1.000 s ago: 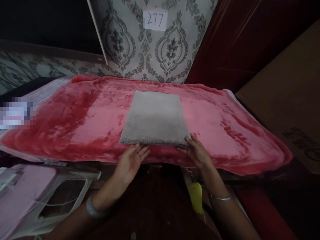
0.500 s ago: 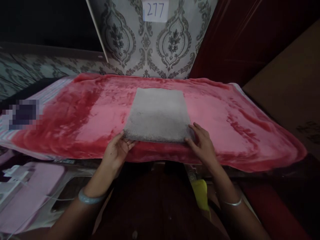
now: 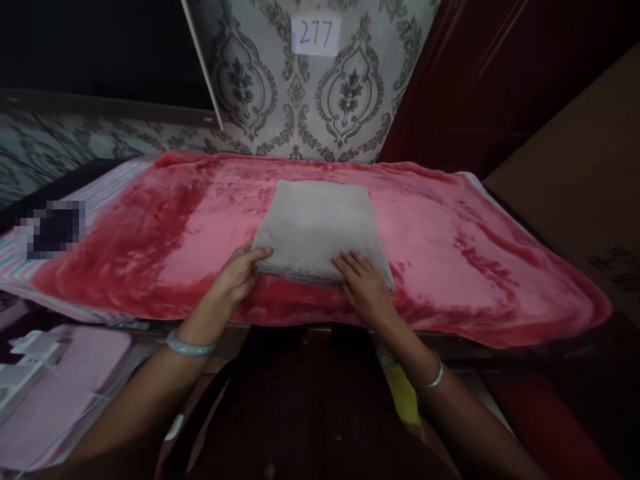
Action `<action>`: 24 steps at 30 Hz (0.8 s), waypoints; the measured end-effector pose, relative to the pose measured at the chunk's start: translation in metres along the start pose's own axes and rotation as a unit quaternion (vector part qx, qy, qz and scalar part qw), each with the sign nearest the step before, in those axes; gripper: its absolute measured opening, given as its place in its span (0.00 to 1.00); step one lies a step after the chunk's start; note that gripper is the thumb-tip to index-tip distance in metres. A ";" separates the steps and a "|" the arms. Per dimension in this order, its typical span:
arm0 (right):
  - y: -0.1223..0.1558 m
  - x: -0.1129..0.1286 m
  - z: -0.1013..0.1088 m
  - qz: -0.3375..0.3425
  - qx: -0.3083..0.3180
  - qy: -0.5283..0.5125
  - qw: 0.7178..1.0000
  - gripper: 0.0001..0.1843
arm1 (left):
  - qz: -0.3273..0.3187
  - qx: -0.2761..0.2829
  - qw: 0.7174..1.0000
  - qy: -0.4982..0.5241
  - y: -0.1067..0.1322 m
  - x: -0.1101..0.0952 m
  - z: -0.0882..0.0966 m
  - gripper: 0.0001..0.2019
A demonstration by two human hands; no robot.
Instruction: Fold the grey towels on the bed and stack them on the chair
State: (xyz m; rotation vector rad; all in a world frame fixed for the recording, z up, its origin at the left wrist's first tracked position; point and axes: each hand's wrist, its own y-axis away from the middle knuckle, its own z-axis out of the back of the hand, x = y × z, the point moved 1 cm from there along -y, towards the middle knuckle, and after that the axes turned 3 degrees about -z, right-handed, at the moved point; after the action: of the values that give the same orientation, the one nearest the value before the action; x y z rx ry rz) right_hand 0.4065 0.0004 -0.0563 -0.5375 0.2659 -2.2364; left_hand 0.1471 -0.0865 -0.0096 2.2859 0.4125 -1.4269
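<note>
A folded grey plush towel, roughly square, lies flat on a red and pink blanket. At its near left corner, my left hand pinches the edge. The thumb rests on top and the other fingers are hidden below or behind the corner. My right hand lies on the near edge, right of the middle, with its fingers stretched over the towel's top.
A patterned wall with a paper marked 277 rises behind the blanket. A dark screen hangs at the upper left. Below left are a pink padded seat and a white power strip. A brown panel stands at the right.
My left thumb has come over onto the towel's near left corner. My right hand has moved left from the near right corner and now lies on the towel's top.
</note>
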 end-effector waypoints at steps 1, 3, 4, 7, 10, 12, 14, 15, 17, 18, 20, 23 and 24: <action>0.000 0.001 0.001 -0.002 -0.013 -0.001 1.000 0.35 | -0.020 0.012 1.000 0.007 -0.002 -0.005 -0.003 0.13; 0.000 0.003 0.002 -0.002 -0.039 0.000 0.999 0.36 | -0.056 0.030 0.998 0.014 -0.005 -0.012 -0.005 0.16; 0.000 0.005 0.001 0.001 -0.046 0.004 0.999 0.36 | -0.065 0.034 0.997 0.013 -0.007 -0.014 -0.004 0.17; 0.001 0.012 -0.006 0.009 -0.030 0.030 0.999 0.36 | -0.020 0.012 1.000 -0.014 -0.011 -0.008 0.009 0.19; 0.003 0.016 -0.016 0.008 -0.009 0.055 0.998 0.34 | 0.039 -0.015 0.998 -0.044 -0.010 0.001 0.026 0.19; 0.004 0.017 -0.020 0.005 -0.013 0.060 0.998 0.33 | 0.042 -0.015 0.998 -0.044 -0.010 0.004 0.033 0.17; 0.004 0.017 -0.020 0.005 -0.022 0.061 0.998 0.34 | 0.052 -0.016 0.998 -0.035 -0.013 0.002 0.034 0.13; 0.003 0.018 -0.019 0.007 -0.025 0.062 0.998 0.35 | 0.066 -0.018 0.997 -0.031 -0.016 0.000 0.033 0.11; 0.001 0.018 -0.017 0.010 -0.029 0.064 0.997 0.36 | 0.104 -0.027 0.994 -0.031 -0.028 -0.005 0.030 0.08; 0.000 0.019 -0.016 0.010 -0.028 0.065 0.997 0.36 | 0.120 -0.034 0.992 -0.035 -0.036 -0.007 0.027 0.07; -0.002 0.019 -0.014 0.007 -0.022 0.062 0.998 0.37 | 0.141 -0.041 0.988 -0.052 -0.058 -0.012 0.022 0.07; -0.002 0.018 -0.010 -0.004 -0.009 0.049 0.999 0.39 | 0.153 -0.026 0.985 -0.082 -0.096 -0.016 0.015 0.09; -0.002 0.017 -0.009 -0.010 -0.007 0.046 0.999 0.40 | 0.152 -0.018 0.984 -0.089 -0.108 -0.016 0.013 0.11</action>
State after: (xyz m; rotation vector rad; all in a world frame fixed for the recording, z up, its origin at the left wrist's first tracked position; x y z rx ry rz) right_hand 0.3913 -0.0110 -0.0585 -0.4471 0.3245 -2.2836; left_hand 0.0807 0.0012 -0.0200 2.0641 0.0327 -1.4348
